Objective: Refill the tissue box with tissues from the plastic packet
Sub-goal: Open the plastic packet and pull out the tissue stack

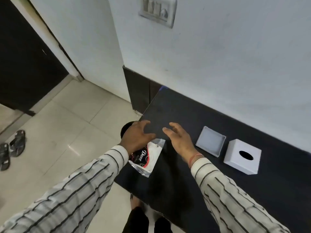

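We note the plastic packet [150, 157] lying flat near the dark table's [176, 190] left edge, long axis running from near-left to far-right, printed word reading along it. Left hand [137, 137] hovers over its far end, fingers spread, grasping nothing; right hand [180, 140] likewise released. Tissue box [242, 158], slot up, and its tray-like base [210, 141] sit right.

The dark tabletop [185, 111] lies bare toward 12 o'clock, up to the wall [218, 64]. At 3 o'clock, the open lid [210, 141] and white tissue box [242, 158] stand just apart. The plastic packet [149, 157] overhangs the tabletop's 9 o'clock edge.
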